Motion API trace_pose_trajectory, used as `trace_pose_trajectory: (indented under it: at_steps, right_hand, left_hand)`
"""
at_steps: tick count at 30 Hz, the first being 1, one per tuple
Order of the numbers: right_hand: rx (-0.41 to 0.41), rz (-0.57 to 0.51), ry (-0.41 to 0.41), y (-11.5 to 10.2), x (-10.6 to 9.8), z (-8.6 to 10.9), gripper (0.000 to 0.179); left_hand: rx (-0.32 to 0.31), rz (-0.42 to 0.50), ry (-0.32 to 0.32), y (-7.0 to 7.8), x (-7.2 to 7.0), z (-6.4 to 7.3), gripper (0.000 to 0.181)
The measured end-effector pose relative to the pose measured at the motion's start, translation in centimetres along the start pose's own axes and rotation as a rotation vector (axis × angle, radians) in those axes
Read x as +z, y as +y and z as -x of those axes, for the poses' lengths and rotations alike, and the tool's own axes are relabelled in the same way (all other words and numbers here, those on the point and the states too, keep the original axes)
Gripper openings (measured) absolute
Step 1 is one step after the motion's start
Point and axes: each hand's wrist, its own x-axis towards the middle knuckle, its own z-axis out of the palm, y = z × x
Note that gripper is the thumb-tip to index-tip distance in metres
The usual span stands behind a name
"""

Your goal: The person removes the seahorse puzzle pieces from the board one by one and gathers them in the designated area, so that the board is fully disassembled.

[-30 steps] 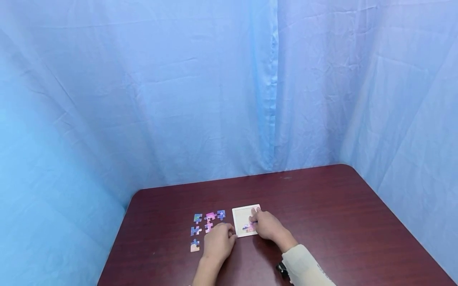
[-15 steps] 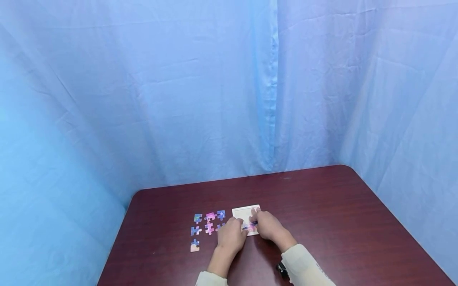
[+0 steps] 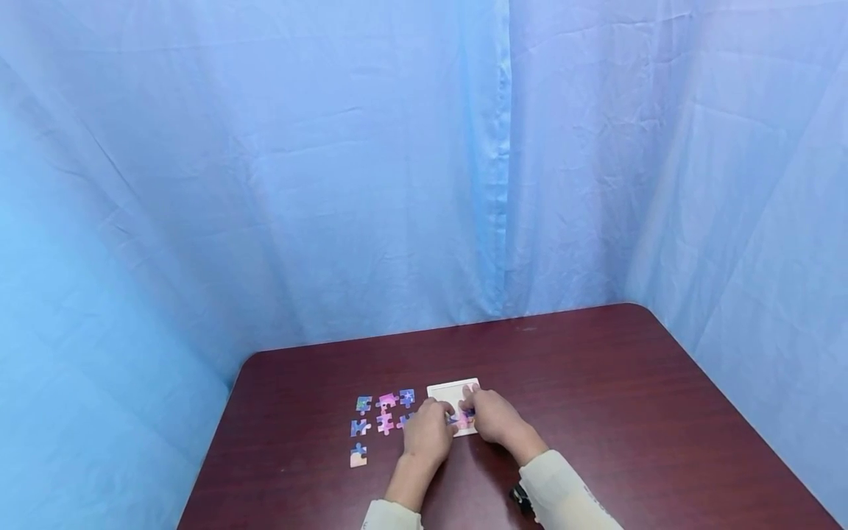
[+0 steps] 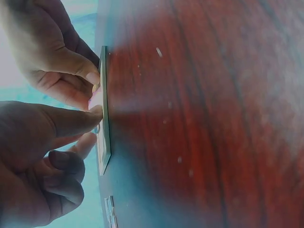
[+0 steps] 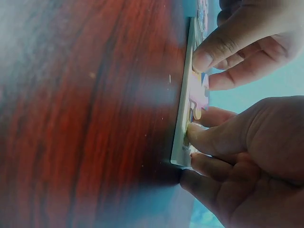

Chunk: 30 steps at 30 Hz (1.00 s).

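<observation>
A shallow white puzzle tray (image 3: pixel 445 389) lies on the table, with pink and purple jigsaw pieces at its near right. My left hand (image 3: pixel 427 434) reaches over its near left part. Its thumb and forefinger pinch a pink jigsaw piece (image 5: pixel 197 92) low over the tray, seen edge-on in the right wrist view. Across from it, my right hand (image 3: pixel 497 418) bends over the right edge. The right thumb and forefinger pinch another jigsaw piece (image 5: pixel 188 135) down in the tray's corner, mostly covered by the fingers. The fingertips of both hands are close together.
Several loose jigsaw pieces lie in rows left of the tray, among them a pink one (image 3: pixel 385 422), a blue one with a star (image 3: pixel 407 397) and a cream-and-blue one (image 3: pixel 358 456). Blue curtains (image 3: pixel 371 184) hang behind the dark red table (image 3: pixel 596 383).
My left hand has moved right from beside the loose pieces to over the tray's near edge, bringing a jigsaw piece. My right hand has stayed almost in place at the tray's right side.
</observation>
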Motion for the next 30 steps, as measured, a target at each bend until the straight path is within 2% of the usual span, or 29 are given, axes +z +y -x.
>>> trace_pose_trajectory:
  at_steps: [4,8,16,18,23,30]
  right_hand:
    - [0.007,-0.008,-0.004,-0.2,0.0,-0.1,0.046]
    - [0.004,0.006,-0.004,-0.1,0.1,-0.2,0.046]
    - [0.002,0.001,-0.006,0.0,0.0,-0.3,0.043]
    - [-0.002,0.006,-0.004,0.0,0.0,-0.3,0.041]
    - [0.018,0.011,-0.017,0.0,0.1,-0.2,0.042]
    - [0.037,-0.004,-0.031,0.1,0.3,-0.2,0.044]
  left_hand:
    - [0.008,0.013,0.013,-0.3,0.0,-0.1,0.019]
    - [0.015,0.057,0.033,-0.4,-0.2,-0.2,0.01]
    - [0.027,0.23,0.054,-0.5,-1.2,-0.3,0.014]
    - [0.009,0.269,0.041,-0.5,-1.5,-0.2,0.012]
    - [-0.052,0.294,-0.004,-0.9,-2.0,0.3,0.008]
    - [-0.082,0.327,-0.009,-1.7,-2.5,0.9,0.006]
